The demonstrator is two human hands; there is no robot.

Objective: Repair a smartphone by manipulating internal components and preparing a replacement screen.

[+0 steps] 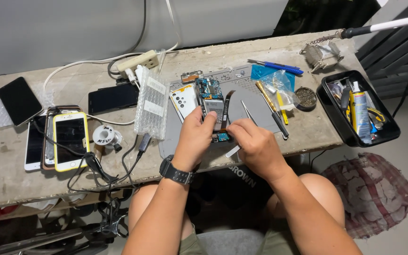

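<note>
An opened phone (211, 101) with its blue circuit boards bare lies on a grey work mat (256, 106). My left hand (194, 134), a black watch on its wrist, grips the phone's lower left side with the thumb on top. My right hand (256, 144) rests at the phone's lower right edge and holds a thin white pry tool (233, 151) whose end pokes out below the fingers. Metal tweezers (248, 112) lie on the mat just above my right hand. A white phone back cover (183, 100) lies left of the phone.
Stacked phones, one in a yellow case (71, 140), lie at the left with a dark phone (19, 100) behind them. A bubble-wrapped pack (151, 101), solder spool (104, 136), power strip (138, 61), screwdrivers (275, 67) and black tool tray (355, 137) crowd the bench. A soldering iron (383, 26) rests at the back right.
</note>
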